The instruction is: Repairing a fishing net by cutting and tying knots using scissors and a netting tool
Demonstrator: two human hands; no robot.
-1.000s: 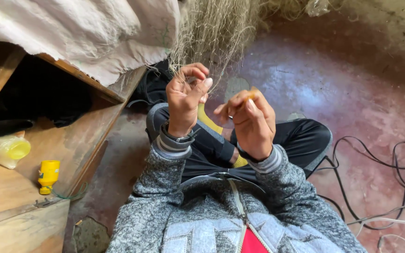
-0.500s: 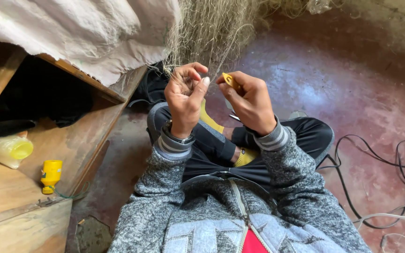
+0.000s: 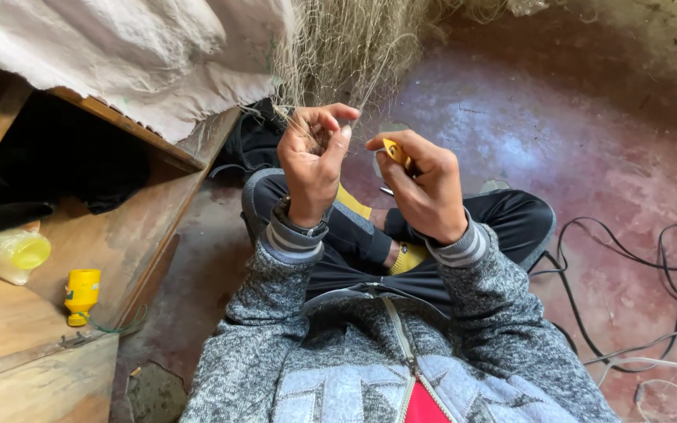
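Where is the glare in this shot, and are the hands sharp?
Head view: daylight glares pale off the reddish floor beyond the hands; left hand and right hand are sharp; the box interior at left sinks into dark shadow; wide-lens bending shows at the edges.

A speckled grey jacket [image 3: 338,345] with striped grey cuffs and a red zip patch fills the lower centre; black trousers [image 3: 503,227] sit above it. A small yellow tool [image 3: 396,151] shows at centre, pale beige netting [image 3: 354,47] at top, a yellow spool [image 3: 81,294] at lower left; the floor [image 3: 589,157] is mottled dark red.
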